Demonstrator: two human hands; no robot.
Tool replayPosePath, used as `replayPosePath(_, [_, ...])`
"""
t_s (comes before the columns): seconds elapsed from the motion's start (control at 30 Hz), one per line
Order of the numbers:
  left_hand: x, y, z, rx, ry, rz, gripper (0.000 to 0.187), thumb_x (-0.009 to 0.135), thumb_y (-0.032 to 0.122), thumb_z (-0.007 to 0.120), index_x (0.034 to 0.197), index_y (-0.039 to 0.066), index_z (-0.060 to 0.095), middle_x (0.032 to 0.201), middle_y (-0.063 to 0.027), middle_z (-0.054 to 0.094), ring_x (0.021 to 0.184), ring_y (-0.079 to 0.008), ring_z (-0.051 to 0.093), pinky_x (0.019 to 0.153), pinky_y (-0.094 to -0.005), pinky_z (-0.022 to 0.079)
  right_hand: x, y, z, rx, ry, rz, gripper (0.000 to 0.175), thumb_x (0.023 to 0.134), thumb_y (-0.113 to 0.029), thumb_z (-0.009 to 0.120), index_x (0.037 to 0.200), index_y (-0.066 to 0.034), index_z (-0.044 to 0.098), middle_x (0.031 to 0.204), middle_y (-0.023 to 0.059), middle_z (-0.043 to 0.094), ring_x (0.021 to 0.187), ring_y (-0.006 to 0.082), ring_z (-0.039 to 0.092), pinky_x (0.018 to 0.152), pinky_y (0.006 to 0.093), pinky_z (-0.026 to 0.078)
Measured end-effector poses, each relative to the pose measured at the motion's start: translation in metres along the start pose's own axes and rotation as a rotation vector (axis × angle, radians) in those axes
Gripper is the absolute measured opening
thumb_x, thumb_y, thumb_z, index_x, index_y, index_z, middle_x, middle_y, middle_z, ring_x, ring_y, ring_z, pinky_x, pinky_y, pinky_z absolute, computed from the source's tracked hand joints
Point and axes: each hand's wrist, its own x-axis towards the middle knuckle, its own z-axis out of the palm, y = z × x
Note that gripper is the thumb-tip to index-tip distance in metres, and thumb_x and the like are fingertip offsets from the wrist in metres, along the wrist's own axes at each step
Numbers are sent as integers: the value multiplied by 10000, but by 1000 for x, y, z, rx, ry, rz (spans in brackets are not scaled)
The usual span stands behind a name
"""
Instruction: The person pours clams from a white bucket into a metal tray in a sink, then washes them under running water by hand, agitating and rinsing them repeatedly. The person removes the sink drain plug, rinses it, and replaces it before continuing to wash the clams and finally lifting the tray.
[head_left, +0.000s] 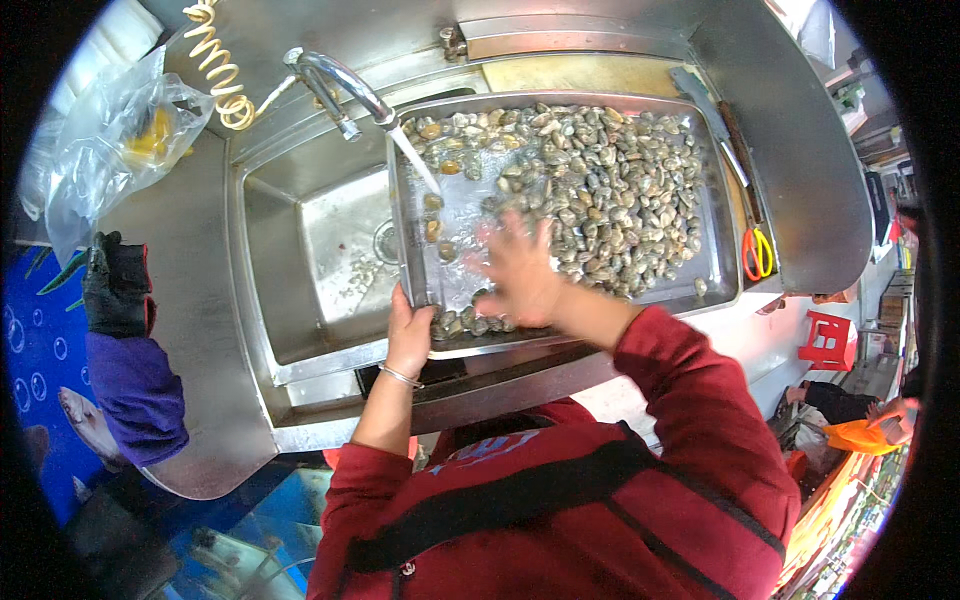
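A shallow stainless steel tray (711, 301) of clams (615, 199) rests across the right part of a sink. My left hand (409, 330) grips its near left corner, thumb at the rim. Over the left half of the tray is my right hand (521, 277), blurred by motion, fingers spread and holding nothing. Whether it touches the clams beneath cannot be told. Water runs from the chrome faucet (345, 79) into the tray's left side, where the clams lie thinner. Most clams are heaped in the middle and right.
The steel sink basin (274, 262) with its drain lies left of the tray. Scissors (757, 253) and a flat-bladed tool (705, 101) lie along the right edge. Plastic bags (112, 142), dark gloves (120, 289) and a purple cloth (139, 397) are at left. A coiled hose (217, 67) hangs behind.
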Motion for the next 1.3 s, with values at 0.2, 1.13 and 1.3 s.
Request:
replayPosePath(0.2, [-7,10,3,-85,-25,-15,622,781,-84,409,1396,-1,364,1270,-104,529,1148,-192,505,1011,-297,379,51,19,16,-88,129,-127,625,917,-602,437,1463,-298,402,1576,43,250,1474,338,130,1085,734,56])
replayPosePath(1.13, [48,52,60,1235,26,448,802,863,323,651,1448,-63,262,1513,-331,212,1430,-458,184,1168,-501,176,-97,185,32,-159,111,543,705,908,-623,435,1518,-312,266,1599,51,201,1467,387,117,1077,736,117])
replayPosePath(1.3, [75,43,118,1293,-92,270,814,911,473,580,1468,-35,273,1536,-316,179,1448,-436,152,1164,-507,167,-32,228,18,181,361,1001,771,877,-715,414,1518,-309,279,1604,68,188,1463,406,106,1024,767,155])
